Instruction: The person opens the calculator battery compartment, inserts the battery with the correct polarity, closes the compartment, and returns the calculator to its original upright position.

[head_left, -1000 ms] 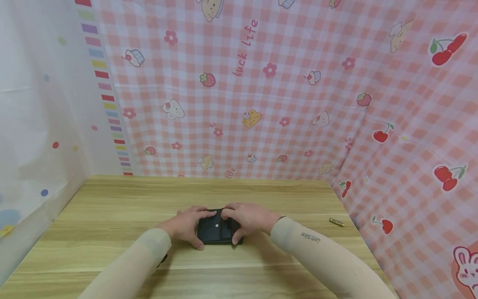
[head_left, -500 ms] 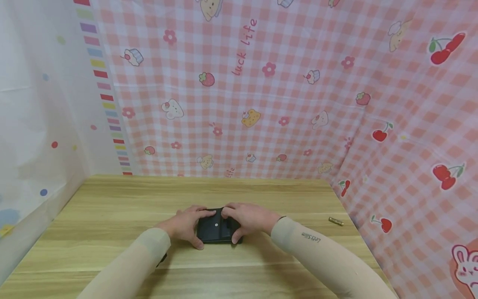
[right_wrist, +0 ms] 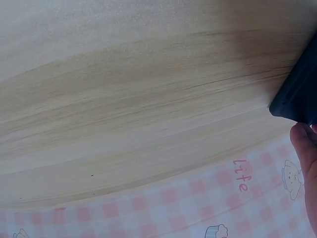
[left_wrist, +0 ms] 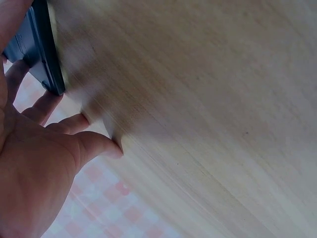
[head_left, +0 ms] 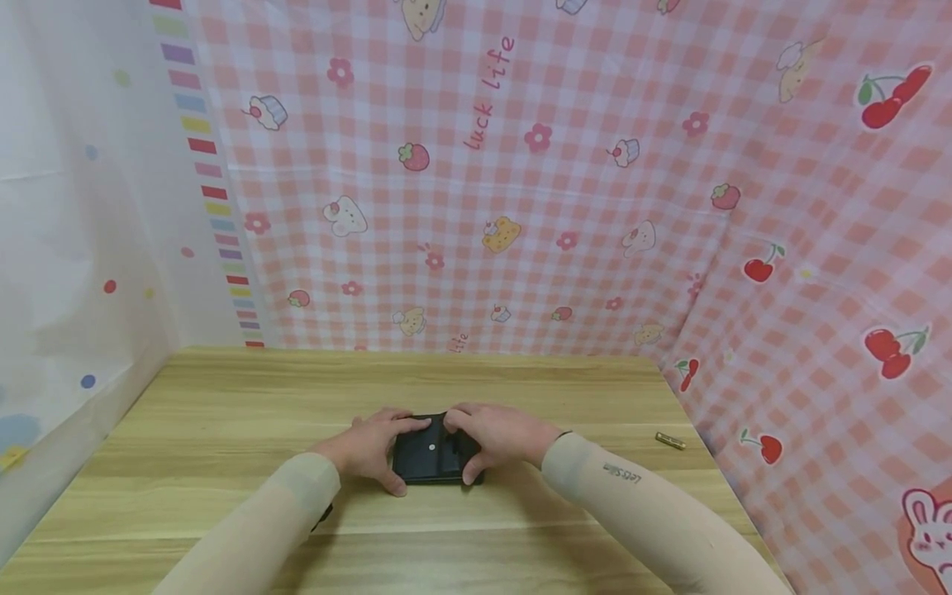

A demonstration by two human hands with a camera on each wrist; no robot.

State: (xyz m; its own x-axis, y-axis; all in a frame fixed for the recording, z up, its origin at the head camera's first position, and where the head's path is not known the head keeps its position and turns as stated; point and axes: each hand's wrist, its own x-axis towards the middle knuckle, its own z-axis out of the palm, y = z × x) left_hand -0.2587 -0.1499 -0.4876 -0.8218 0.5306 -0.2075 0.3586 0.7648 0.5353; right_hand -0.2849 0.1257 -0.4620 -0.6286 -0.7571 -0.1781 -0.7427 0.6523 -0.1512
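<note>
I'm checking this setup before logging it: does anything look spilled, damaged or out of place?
No spill or damage shows. Slightly odd: a small gold-coloured cylinder lies alone near the right edge of the table, apart from the black case being handled.

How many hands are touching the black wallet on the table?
2: the left hand is at the left end of the wallet, and the right hand is at its right end. No sign of a hidden one.
</note>
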